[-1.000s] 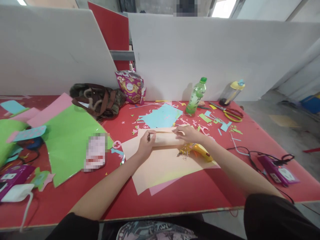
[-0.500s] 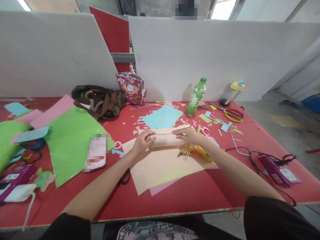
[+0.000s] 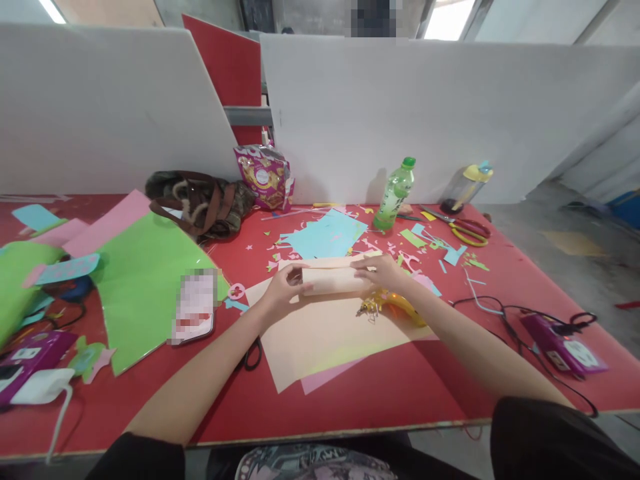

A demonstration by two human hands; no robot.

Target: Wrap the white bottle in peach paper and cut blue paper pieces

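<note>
A pale cream sheet of paper, its far part curled over into a roll (image 3: 333, 280), lies between my two hands. My left hand (image 3: 286, 290) grips the roll's left end, thumb in front and fingers behind. At the other end my right hand (image 3: 381, 273) pinches the paper with its fingers over the top. Under the roll spread flat cream sheets (image 3: 310, 340), with yellow-green and pink edges showing at the near side. A yellow tool (image 3: 407, 310) and a small bunch of metal pieces (image 3: 369, 308) rest on the sheets below my right wrist.
Blue paper (image 3: 327, 233) and coloured scraps lie beyond my hands. A green bottle (image 3: 395, 193), a clear tumbler (image 3: 465, 190) and scissors (image 3: 470, 233) stand or lie back right. Left are a green sheet (image 3: 145, 287), a phone (image 3: 194, 307) and a bag (image 3: 200, 203). A purple power strip (image 3: 565, 343) sits right.
My left hand has shifted slightly, its thumb lower on the front of the roll. My right fingers have moved a little to the right along the paper. The roll stays in place.
</note>
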